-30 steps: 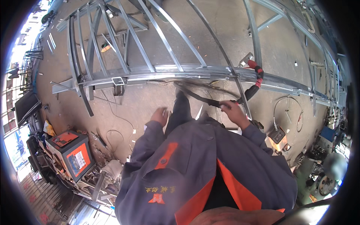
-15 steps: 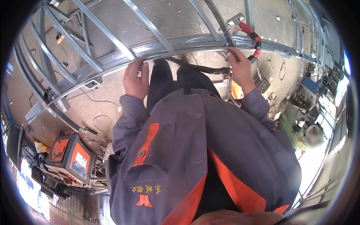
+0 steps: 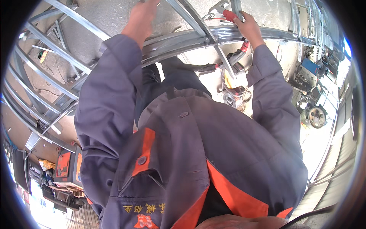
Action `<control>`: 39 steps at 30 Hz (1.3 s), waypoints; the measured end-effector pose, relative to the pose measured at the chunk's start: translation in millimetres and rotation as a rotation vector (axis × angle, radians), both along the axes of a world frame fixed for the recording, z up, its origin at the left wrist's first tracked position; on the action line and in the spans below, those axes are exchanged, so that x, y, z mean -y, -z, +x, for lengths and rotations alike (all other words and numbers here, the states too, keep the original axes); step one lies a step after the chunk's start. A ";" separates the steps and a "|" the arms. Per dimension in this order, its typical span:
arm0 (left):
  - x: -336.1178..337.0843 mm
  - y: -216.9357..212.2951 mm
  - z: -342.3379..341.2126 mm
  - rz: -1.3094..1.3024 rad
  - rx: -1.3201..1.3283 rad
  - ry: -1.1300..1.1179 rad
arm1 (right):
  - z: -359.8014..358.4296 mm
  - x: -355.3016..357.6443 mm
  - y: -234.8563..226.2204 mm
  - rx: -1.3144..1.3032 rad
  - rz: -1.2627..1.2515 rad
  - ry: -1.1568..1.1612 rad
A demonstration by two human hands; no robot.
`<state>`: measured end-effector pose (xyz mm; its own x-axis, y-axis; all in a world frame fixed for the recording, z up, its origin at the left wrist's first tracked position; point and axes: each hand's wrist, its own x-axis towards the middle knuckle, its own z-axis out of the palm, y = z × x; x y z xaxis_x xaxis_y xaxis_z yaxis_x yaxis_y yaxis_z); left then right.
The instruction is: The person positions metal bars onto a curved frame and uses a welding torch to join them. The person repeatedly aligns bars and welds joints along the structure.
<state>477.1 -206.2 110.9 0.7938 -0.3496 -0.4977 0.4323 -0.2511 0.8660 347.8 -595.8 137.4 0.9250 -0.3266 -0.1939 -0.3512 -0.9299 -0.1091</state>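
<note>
My right hand (image 3: 249,28) is closed around a red-taped cable (image 3: 230,16), above the far side of a long silvery metal rail (image 3: 175,46). Red tape shows on both sides of that hand. My left hand (image 3: 141,19) reaches past the rail to the upper edge of the view. Motion blurs it and its fingertips are cut off, so its grip is unclear. Between my hands, a narrow metal bar (image 3: 206,32) lies slantwise across the rail, its near end sticking out toward me. A dark cable (image 3: 202,68) runs on the near side, in front of my legs.
More slanted bars (image 3: 63,47) of the metal framework fill the left. Below the bar's near end stands a device with a round ribbed part (image 3: 231,98). An orange and grey box (image 3: 64,166) is at lower left. A round metal wheel (image 3: 316,117) stands at right.
Both hands have moved from the rail's near edge to farther away, my right onto the red-taped cable. The narrow bar now extends nearer to me across the rail. The view has shifted.
</note>
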 end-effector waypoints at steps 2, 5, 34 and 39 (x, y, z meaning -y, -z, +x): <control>37.3 14.3 -0.4 -0.213 -0.349 -0.252 | 15.1 8.9 16.2 -0.092 0.026 -0.065; 66.3 21.5 -2.5 -0.320 -0.379 -0.361 | 33.3 12.0 41.4 -0.174 -0.006 -0.162; -14.2 -2.7 -15.6 0.052 -0.256 -0.399 | 102.4 79.5 145.9 -0.784 0.294 0.120; -13.8 0.6 -19.0 -0.011 -0.238 -0.457 | 101.4 70.0 142.5 -0.727 0.393 0.201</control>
